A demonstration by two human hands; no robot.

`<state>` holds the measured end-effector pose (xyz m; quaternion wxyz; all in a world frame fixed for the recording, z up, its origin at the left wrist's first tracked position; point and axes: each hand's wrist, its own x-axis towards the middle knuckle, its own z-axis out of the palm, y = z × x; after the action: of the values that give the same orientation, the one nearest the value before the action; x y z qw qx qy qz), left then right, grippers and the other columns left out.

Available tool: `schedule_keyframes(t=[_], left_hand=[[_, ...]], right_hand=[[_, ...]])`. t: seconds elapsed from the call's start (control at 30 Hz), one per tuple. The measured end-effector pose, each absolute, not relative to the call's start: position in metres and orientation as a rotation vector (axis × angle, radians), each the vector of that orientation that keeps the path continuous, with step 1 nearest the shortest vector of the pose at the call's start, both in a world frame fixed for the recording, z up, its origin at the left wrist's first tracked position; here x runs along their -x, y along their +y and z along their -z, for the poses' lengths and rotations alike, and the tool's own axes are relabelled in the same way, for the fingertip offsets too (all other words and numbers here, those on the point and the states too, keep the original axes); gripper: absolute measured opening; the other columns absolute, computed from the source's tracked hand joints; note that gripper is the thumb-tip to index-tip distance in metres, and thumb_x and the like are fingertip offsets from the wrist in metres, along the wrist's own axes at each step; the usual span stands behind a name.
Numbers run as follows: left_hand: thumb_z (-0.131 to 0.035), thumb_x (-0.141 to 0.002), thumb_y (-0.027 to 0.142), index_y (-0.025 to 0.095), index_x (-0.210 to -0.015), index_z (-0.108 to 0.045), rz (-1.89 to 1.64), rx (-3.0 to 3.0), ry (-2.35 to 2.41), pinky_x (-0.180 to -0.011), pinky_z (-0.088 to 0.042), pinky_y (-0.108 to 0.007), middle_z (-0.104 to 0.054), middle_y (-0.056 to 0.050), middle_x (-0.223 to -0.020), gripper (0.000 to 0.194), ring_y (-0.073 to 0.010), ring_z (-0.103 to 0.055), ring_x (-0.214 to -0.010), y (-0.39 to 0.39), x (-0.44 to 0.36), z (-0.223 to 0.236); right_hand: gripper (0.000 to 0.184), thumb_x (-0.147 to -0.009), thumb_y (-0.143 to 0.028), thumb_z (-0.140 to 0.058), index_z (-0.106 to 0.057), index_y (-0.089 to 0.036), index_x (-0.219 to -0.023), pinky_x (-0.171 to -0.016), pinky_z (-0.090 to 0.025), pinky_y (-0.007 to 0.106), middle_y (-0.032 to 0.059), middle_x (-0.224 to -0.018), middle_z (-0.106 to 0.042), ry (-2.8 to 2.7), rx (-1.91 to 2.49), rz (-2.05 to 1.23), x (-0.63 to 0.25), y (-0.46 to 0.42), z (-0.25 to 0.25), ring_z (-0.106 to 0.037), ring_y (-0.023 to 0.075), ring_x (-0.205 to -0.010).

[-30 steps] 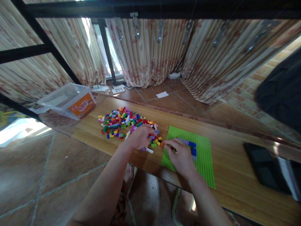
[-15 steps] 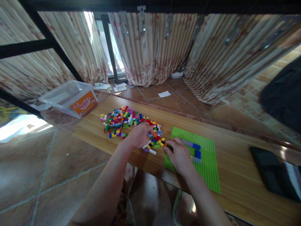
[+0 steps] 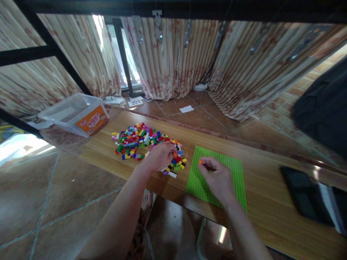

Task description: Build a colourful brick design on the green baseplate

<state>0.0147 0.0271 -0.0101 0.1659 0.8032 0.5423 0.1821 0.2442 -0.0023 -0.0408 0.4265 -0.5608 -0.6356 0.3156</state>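
My left hand (image 3: 160, 156) is at the right part of a pile of colourful toy building bricks (image 3: 135, 139), fingers curled down and closed on an orange brick (image 3: 175, 155) at the fingertips. Over the green studded baseplate (image 3: 197, 187), my right hand (image 3: 218, 177) pinches a small orange brick (image 3: 200, 162) between thumb and index finger. The blue, grey and purple bricks on the baseplate are now hidden behind that hand. Yellow, black and green bricks (image 3: 177, 167) lie between the two hands.
A clear plastic box (image 3: 67, 115) with an orange label stands at the left end of the wooden table (image 3: 130, 115). A black tablet-like object (image 3: 303, 195) lies at the right. Striped curtains (image 3: 168, 65) hang behind, and white paper (image 3: 186, 109) is on the tiled floor.
My right hand has moved right from the pile's edge to over the baseplate, carrying the orange brick. The left hand stays at the pile, an orange brick now at its fingertips.
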Motion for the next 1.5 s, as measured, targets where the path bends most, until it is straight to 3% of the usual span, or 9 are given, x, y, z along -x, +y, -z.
schedule_keyframes(t=[0.23,0.43,0.87,1.5], left_hand=[[-0.049,-0.084,0.009,0.017,-0.086,-0.067,-0.590,-2.299,1.510,-0.082,-0.047,-0.029,-0.067,-0.005,-0.091,0.020,-0.0182,-0.063,-0.086,0.028,-0.017,0.012],[-0.049,-0.086,0.010,0.017,-0.086,-0.067,-0.605,-2.320,1.484,-0.080,-0.047,-0.029,-0.069,-0.005,-0.090,0.019,-0.0185,-0.064,-0.087,0.030,-0.020,0.015],[-0.048,-0.086,0.010,0.016,-0.092,-0.069,-0.561,-2.296,1.487,-0.082,-0.048,-0.031,-0.071,-0.007,-0.096,0.022,-0.0199,-0.065,-0.090,0.034,-0.026,0.016],[-0.047,-0.087,0.011,0.018,-0.088,-0.068,-0.554,-2.309,1.494,-0.079,-0.046,-0.028,-0.071,-0.005,-0.093,0.022,-0.0185,-0.065,-0.087,0.033,-0.025,0.016]], right_hand=[[0.025,-0.070,-0.037,-0.073,-0.075,-0.020,-0.087,-0.078,-0.055,0.037,0.0051,-0.087,-0.075,-1.272,1.453,-0.736,-0.307,0.012,0.041,-0.069,0.0212,-0.080],[0.023,-0.077,-0.038,-0.067,-0.076,-0.020,-0.089,-0.080,-0.054,0.039,0.0063,-0.090,-0.075,-1.518,1.590,-0.632,-0.346,0.005,0.045,-0.069,0.0234,-0.084],[0.024,-0.085,-0.030,-0.054,-0.076,-0.024,-0.091,-0.083,-0.052,0.036,0.0046,-0.095,-0.073,-1.896,1.575,-0.551,-0.338,0.002,0.050,-0.068,0.0212,-0.087],[0.027,-0.086,-0.032,-0.051,-0.077,-0.023,-0.087,-0.079,-0.052,0.034,0.0047,-0.092,-0.074,-1.910,1.596,-0.464,-0.337,-0.001,0.046,-0.069,0.0194,-0.082]])
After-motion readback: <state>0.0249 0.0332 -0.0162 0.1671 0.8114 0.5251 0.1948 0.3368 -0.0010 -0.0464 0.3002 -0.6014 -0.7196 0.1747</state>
